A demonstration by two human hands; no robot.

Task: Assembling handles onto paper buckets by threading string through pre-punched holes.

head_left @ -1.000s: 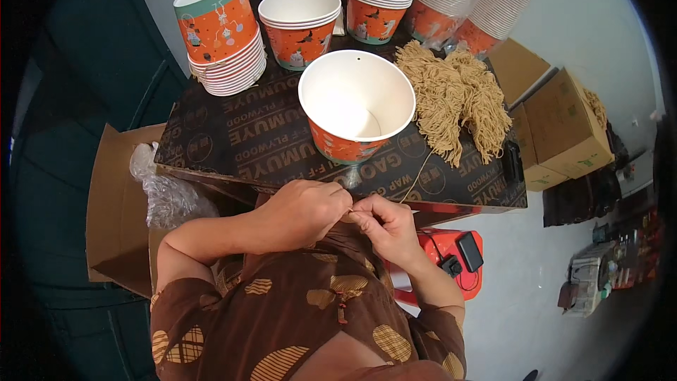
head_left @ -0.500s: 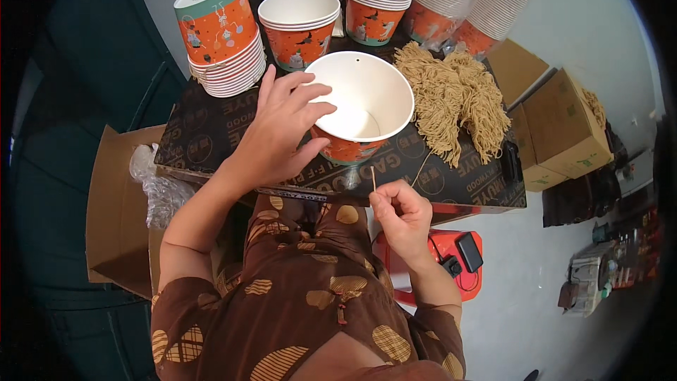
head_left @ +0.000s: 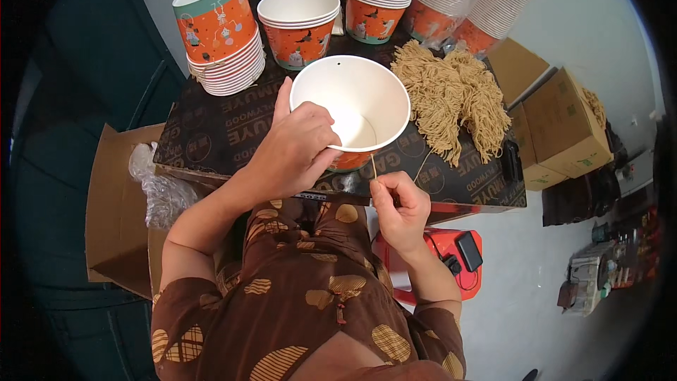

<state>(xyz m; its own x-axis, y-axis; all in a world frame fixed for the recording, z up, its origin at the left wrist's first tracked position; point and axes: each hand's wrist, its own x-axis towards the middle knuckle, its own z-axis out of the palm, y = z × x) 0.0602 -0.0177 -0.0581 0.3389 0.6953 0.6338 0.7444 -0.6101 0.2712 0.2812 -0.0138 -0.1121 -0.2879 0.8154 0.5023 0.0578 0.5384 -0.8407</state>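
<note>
A white-lined orange paper bucket (head_left: 384,99) stands in front of me on the dark board, its mouth tilted slightly toward me. My left hand (head_left: 296,144) grips its near left rim, fingers curled over the edge and thumb outside. A small dark hole shows in the far inner wall. Between the thumb and fingers of my right hand (head_left: 400,204) is a short tan string (head_left: 374,166), its tip up against the bucket's near outer side. Whether the tip enters the wall there I cannot tell. A heap of tan strings (head_left: 455,99) lies right of the bucket.
Upside-down nested buckets (head_left: 218,35) stand at the left, upright ones (head_left: 300,39) beside them. Tall bucket stacks (head_left: 381,0) line the back. An open carton (head_left: 120,204) with clear plastic sits left, other cartons (head_left: 564,127) right. A red stool (head_left: 472,240) holds a black device.
My left hand has closed from spread fingers onto the bucket's rim, and the bucket has turned and shifted slightly left. The string's tip has come up to the bucket's near side.
</note>
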